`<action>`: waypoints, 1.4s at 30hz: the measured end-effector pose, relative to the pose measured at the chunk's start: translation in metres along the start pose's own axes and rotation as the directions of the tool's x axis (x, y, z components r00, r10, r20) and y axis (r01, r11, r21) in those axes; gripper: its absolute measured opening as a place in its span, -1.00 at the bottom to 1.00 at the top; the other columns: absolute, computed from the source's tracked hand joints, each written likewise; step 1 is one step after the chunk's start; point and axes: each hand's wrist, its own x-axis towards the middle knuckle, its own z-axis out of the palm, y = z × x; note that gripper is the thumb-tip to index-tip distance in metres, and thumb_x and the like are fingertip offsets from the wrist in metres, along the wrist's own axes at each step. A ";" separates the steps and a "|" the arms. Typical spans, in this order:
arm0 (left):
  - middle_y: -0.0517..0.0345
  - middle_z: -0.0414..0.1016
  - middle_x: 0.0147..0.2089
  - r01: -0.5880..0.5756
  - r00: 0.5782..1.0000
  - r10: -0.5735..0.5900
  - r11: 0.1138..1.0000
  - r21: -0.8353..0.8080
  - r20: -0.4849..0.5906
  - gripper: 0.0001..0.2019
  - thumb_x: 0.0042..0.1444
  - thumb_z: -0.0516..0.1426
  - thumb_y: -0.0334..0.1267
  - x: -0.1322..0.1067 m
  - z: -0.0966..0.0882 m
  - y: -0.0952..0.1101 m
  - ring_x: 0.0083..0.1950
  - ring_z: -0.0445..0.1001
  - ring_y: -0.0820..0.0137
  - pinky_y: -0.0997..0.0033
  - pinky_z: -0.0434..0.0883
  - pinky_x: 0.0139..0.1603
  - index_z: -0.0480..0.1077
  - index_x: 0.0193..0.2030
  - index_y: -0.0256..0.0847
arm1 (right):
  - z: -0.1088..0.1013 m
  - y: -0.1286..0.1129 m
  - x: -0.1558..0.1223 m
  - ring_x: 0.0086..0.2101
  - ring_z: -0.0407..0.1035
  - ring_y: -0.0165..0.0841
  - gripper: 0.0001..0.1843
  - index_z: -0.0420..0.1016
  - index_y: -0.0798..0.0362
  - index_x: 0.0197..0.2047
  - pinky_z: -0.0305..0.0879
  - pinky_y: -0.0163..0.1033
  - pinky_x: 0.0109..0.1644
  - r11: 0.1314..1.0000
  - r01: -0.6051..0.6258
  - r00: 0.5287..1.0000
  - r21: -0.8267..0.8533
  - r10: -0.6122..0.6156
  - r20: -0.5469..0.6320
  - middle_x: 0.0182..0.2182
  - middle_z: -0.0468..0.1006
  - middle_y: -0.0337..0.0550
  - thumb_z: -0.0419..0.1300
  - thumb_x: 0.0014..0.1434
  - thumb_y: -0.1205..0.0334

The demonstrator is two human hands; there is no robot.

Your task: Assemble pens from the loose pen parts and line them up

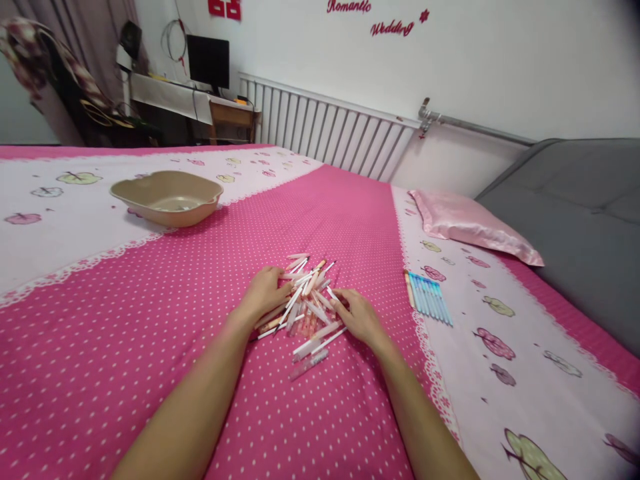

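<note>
A loose heap of pens (311,300), white, pale pink and clear, lies on the pink dotted bedspread between my hands. My left hand (266,293) rests at the heap's left side, its fingers apart and touching the pens. At the right side, my right hand (356,315) has its thumb and forefinger around the end of a white pen (330,292); its other fingers are partly hidden. A clear pen (309,365) lies at the near edge of the heap. To the right, a row of blue pens (431,299) lies side by side, with tan ones at its left end.
A beige plastic basin (170,212) stands on the bed at the left. A pink satin pillow (470,227) lies at the right against the grey headboard (575,193). Beyond the bed are a white radiator (325,123), a desk with a monitor (208,61), and a chair.
</note>
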 end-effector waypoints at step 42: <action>0.08 0.57 -0.28 -0.018 0.998 0.027 0.986 -0.164 0.054 -0.72 0.05 0.02 -0.28 -0.004 -0.008 0.011 -0.25 0.46 0.30 0.42 0.30 -0.22 0.52 -0.21 -0.24 | -0.001 -0.003 0.000 -0.08 0.38 -0.26 -0.62 0.43 0.13 0.03 0.24 -0.21 0.02 1.000 -0.026 1.000 -0.009 0.026 0.001 -0.06 0.50 0.04 -0.01 0.22 0.19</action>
